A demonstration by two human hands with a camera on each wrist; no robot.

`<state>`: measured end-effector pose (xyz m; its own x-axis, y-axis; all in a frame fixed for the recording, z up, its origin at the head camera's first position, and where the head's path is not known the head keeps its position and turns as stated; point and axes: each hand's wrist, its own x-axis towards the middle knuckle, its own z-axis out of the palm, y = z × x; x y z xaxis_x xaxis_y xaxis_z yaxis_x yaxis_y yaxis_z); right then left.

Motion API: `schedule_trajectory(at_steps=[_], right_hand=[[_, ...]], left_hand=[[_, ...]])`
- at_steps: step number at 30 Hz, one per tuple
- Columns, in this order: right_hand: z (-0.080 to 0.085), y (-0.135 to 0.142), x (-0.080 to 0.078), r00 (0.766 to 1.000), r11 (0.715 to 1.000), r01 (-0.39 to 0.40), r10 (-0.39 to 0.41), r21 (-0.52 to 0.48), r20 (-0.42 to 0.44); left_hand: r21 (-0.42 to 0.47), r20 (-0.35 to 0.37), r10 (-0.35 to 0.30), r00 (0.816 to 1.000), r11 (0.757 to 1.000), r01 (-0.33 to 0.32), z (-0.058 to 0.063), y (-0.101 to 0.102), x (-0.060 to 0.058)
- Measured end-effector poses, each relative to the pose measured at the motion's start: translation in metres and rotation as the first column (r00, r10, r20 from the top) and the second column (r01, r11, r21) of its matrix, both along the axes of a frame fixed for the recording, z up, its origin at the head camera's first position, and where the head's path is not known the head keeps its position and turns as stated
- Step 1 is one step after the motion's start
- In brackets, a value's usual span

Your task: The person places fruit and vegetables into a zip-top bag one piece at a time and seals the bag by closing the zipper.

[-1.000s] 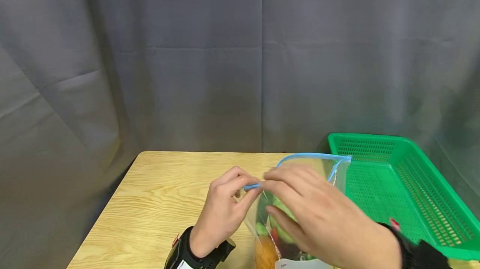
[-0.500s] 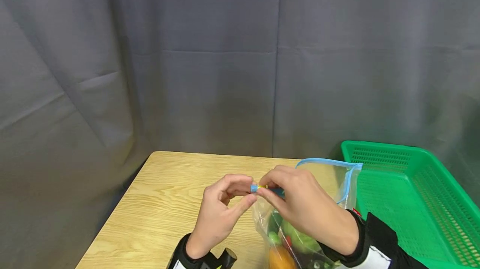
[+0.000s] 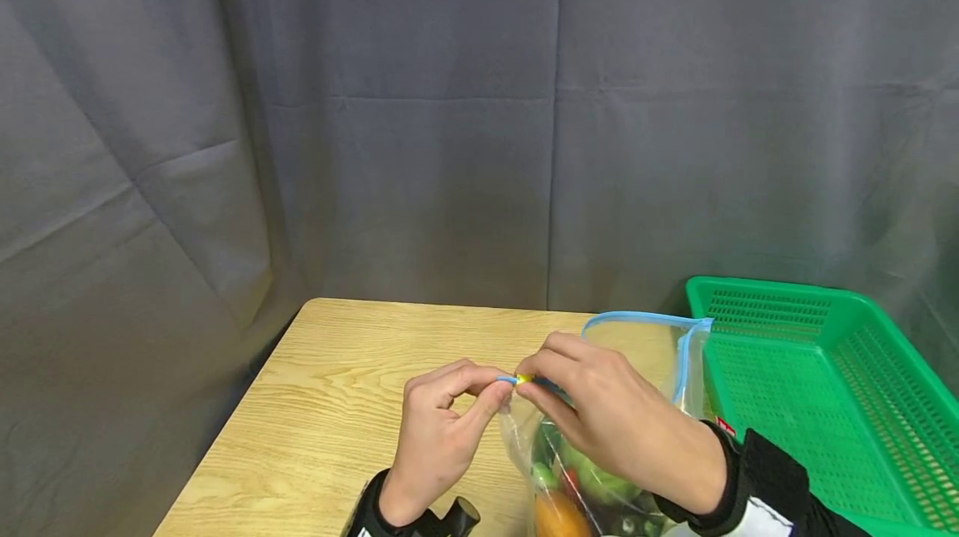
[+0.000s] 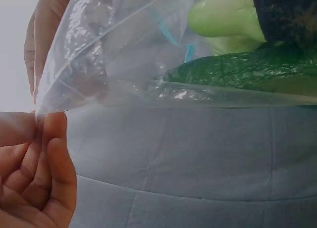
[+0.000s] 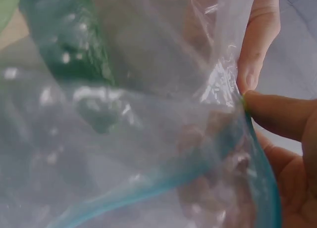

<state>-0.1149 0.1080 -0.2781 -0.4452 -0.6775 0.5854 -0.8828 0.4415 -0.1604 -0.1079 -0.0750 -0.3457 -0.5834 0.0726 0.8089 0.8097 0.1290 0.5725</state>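
Observation:
A clear zipper bag [image 3: 517, 437] with a blue-edged mouth stands on the table, its far right side gaping. Inside lie vegetables: a dark green cucumber-like one [image 4: 237, 69], light green ones [image 4: 223, 15] and an orange one [image 3: 558, 514]. My left hand [image 3: 442, 425] pinches the left corner of the blue zip between thumb and forefinger. Just right of it, my right hand [image 3: 618, 412] pinches a small yellow slider [image 3: 524, 378] on the zip. In the right wrist view the blue zip strip [image 5: 148, 188] runs away from the thumb, and the strip's two sides are apart there.
A green perforated plastic basket [image 3: 794, 387] sits to the right, close beside the bag. The wooden table [image 3: 360, 387] spreads out to the left, its far edge near a grey curtain [image 3: 419, 187].
My right hand has come down from above the bag and taken hold of the yellow slider. My left thumb and forefinger, apart half a second ago, now pinch the zip corner.

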Motion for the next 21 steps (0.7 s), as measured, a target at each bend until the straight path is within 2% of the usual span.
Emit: schedule_trajectory(at_steps=[6,13,21], right_hand=[[0.002,0.007,0.000,1.000,1.000,-0.010,0.011,0.027,-0.028],[0.006,0.013,-0.002,1.000,0.998,-0.006,0.007,0.065,-0.021],[0.003,0.019,-0.005,0.999,0.996,0.019,-0.016,0.090,-0.036]], left_hand=[[0.012,-0.013,-0.011,1.000,1.000,0.012,0.000,-0.003,-0.001],[0.005,-0.023,-0.015,1.000,1.000,0.015,0.001,-0.009,-0.003],[-0.002,-0.004,-0.004,1.000,1.000,0.004,0.000,-0.011,-0.003]])
